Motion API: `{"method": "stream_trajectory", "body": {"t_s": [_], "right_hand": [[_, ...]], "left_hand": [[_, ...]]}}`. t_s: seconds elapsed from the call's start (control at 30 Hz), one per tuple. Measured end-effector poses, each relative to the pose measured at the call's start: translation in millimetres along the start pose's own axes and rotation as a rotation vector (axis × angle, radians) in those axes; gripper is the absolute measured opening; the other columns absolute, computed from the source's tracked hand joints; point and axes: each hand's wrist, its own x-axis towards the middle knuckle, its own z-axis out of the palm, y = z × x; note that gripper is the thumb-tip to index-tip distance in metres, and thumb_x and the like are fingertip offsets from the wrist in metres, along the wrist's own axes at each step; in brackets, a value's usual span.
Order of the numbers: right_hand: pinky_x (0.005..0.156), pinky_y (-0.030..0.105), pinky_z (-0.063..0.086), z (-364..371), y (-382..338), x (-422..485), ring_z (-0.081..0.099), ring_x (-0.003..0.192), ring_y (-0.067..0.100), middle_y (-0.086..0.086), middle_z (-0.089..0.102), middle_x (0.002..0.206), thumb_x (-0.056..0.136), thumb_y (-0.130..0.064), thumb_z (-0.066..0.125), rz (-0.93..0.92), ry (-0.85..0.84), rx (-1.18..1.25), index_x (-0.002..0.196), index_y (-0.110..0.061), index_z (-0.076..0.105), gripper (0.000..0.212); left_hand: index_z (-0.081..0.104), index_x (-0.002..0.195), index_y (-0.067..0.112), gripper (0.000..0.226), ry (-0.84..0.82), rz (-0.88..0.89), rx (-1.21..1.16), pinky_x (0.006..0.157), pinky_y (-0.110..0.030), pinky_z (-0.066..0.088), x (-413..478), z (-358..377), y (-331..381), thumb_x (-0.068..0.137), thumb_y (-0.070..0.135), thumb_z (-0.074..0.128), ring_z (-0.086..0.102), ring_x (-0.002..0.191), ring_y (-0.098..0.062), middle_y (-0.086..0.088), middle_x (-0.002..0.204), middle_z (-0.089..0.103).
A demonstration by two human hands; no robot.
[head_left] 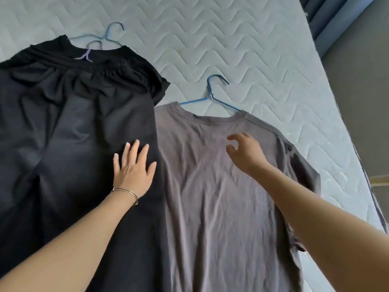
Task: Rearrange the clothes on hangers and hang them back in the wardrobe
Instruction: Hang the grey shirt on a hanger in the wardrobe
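A grey T-shirt (210,175) lies flat on the mattress with a blue wire hanger (212,95) sticking out of its collar. To its left lies a pile of black clothes (69,114), with a light blue hanger (109,34) and a purple hanger (88,53) showing at the top. My left hand (132,171) rests flat with straight fingers on the black fabric, close to the grey shirt's edge. My right hand (244,152) hovers over the grey shirt's chest, fingers loosely curled and holding nothing.
The clothes lie on a pale quilted mattress (242,49). Its right edge runs diagonally, with grey floor (362,91) beyond. Dark blue curtains (324,15) hang at the top right. A thin bracelet sits on my left wrist.
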Motion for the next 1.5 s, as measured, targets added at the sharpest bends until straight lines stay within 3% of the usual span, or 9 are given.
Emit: {"method": "stream_trajectory", "body": {"t_s": [0.27, 0.5, 0.63, 0.83, 0.97, 1.1, 1.3, 1.4, 1.5], "right_hand": [[0.116, 0.040, 0.019, 10.6, -32.7, 129.9, 0.013, 0.143, 0.026, 0.008, 0.011, 0.156, 0.091, -0.015, 0.045, -0.011, 0.082, -0.134, 0.144, -0.010, 0.023, 0.058], [0.102, 0.040, 0.029, 20.5, -45.1, 161.0, 0.033, 0.127, 0.030, 0.010, 0.043, 0.136, 0.093, -0.027, 0.043, 0.071, 0.039, -0.148, 0.134, -0.012, 0.038, 0.044], [0.086, 0.038, 0.037, 15.0, -45.1, 150.8, 0.050, 0.103, 0.028, 0.006, 0.055, 0.101, 0.092, -0.047, 0.041, 0.087, 0.065, -0.016, 0.109, -0.012, 0.051, 0.041], [0.053, 0.027, 0.032, -23.0, -41.1, 84.2, 0.047, 0.073, 0.020, -0.002, 0.051, 0.070, 0.090, -0.039, 0.052, 0.015, 0.194, 0.215, 0.077, -0.018, 0.046, 0.025], [0.053, 0.028, 0.034, -61.7, -41.8, 22.7, 0.048, 0.061, 0.018, -0.003, 0.050, 0.065, 0.090, -0.036, 0.053, -0.037, 0.213, 0.226, 0.081, -0.021, 0.050, 0.018], [0.056, 0.027, 0.035, -106.4, -53.6, -40.3, 0.046, 0.063, 0.015, -0.002, 0.052, 0.071, 0.091, -0.034, 0.051, -0.049, 0.236, 0.229, 0.088, -0.024, 0.054, 0.011], [0.068, 0.027, 0.036, -193.9, -69.4, -148.0, 0.052, 0.074, 0.022, -0.002, 0.055, 0.067, 0.088, -0.033, 0.056, -0.008, 0.370, 0.340, 0.069, -0.027, 0.053, 0.020], [0.071, 0.028, 0.039, -235.8, -83.9, -202.8, 0.055, 0.082, 0.022, 0.003, 0.059, 0.080, 0.087, -0.034, 0.058, -0.037, 0.407, 0.370, 0.080, -0.022, 0.060, 0.014], [0.065, 0.028, 0.042, -279.0, -104.3, -256.0, 0.053, 0.069, 0.020, 0.000, 0.055, 0.068, 0.088, -0.033, 0.059, -0.108, 0.418, 0.391, 0.092, -0.014, 0.064, 0.020]], "left_hand": [[0.040, 0.137, 0.016, 0.057, 0.187, 0.069, 0.145, 0.108, -0.051, 0.017, 16.2, 47.8, -20.2, 0.086, 0.040, 0.030, 0.022, 0.138, -0.026, -0.006, 0.145, 0.043], [0.039, 0.135, 0.015, 0.056, 0.184, 0.090, 0.164, 0.106, -0.052, 0.019, 19.4, 49.5, -22.2, 0.084, 0.038, 0.034, 0.024, 0.136, -0.028, -0.008, 0.142, 0.045], [0.038, 0.135, 0.016, 0.056, 0.202, 0.099, 0.153, 0.105, -0.051, 0.021, 21.1, 50.8, -24.8, 0.084, 0.037, 0.035, 0.026, 0.136, -0.028, -0.008, 0.142, 0.046], [0.046, 0.131, 0.018, 0.056, 0.145, 0.082, 0.038, 0.106, -0.047, 0.020, 19.3, 37.9, -22.6, 0.082, 0.041, 0.033, 0.025, 0.136, -0.022, -0.004, 0.140, 0.049], [0.045, 0.135, 0.020, 0.048, -0.005, -0.005, -0.258, 0.114, -0.044, 0.018, 12.6, 4.7, -16.9, 0.088, 0.030, 0.044, 0.020, 0.142, -0.017, 0.004, 0.150, 0.034], [0.048, 0.132, 0.016, 0.043, -0.041, -0.011, -0.408, 0.109, -0.038, 0.028, -28.2, -48.2, -9.2, 0.089, 0.016, 0.052, 0.033, 0.134, -0.024, 0.000, 0.150, 0.029], [0.048, 0.130, 0.019, 0.039, -0.094, 0.167, -0.439, 0.110, -0.034, 0.030, -100.8, -144.4, 9.3, 0.091, 0.018, 0.050, 0.039, 0.130, -0.022, 0.003, 0.148, 0.031], [0.045, 0.133, 0.018, 0.041, -0.046, 0.304, -0.461, 0.112, -0.029, 0.026, -130.7, -213.1, 47.6, 0.092, 0.018, 0.049, 0.036, 0.133, -0.019, 0.001, 0.145, 0.035], [0.035, 0.139, 0.017, 0.048, 0.054, 0.422, -0.525, 0.111, -0.021, 0.019, -167.7, -291.2, 99.2, 0.093, 0.020, 0.048, 0.029, 0.137, -0.014, 0.000, 0.146, 0.031]]}}
